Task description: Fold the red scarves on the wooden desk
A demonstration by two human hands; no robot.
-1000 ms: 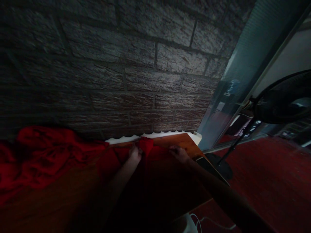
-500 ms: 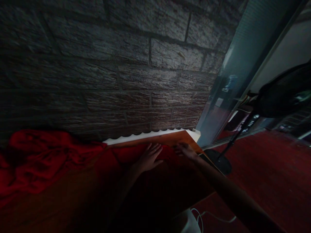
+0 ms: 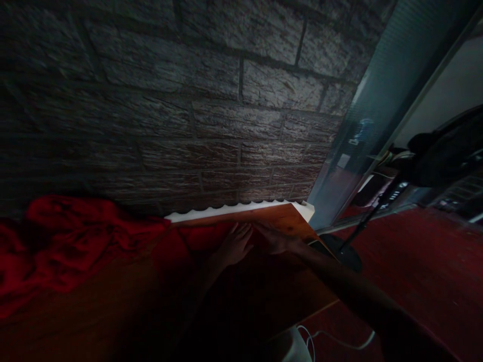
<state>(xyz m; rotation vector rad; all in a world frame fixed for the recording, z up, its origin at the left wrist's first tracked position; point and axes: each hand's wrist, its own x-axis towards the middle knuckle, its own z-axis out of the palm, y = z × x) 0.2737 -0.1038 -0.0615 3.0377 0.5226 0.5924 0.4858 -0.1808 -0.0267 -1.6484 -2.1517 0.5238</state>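
Observation:
A red cloth (image 3: 199, 237) lies spread on the wooden table (image 3: 298, 229), its near part lost in dark shadow. My left hand (image 3: 236, 245) rests flat on the cloth with its fingers stretched out. Close by on the right, my right hand (image 3: 275, 239) also lies on the cloth, palm down and fingers extended toward the left hand. Neither hand grips anything that I can see. A crumpled heap of red fabric (image 3: 75, 241) sits at the table's left end, apart from both hands.
A stone-brick wall (image 3: 219, 120) rises behind the table, with a white scalloped strip (image 3: 226, 209) along its foot. To the right stand a black pedestal fan (image 3: 445, 156) and a glass panel (image 3: 339, 151). A dark flat object (image 3: 319, 246) lies near the table's right edge. A white cable (image 3: 350, 347) trails on the red floor.
My right hand has moved left across the table, from near its right side onto the cloth beside my left hand. The left hand stays nearly in place. The view has shifted slightly.

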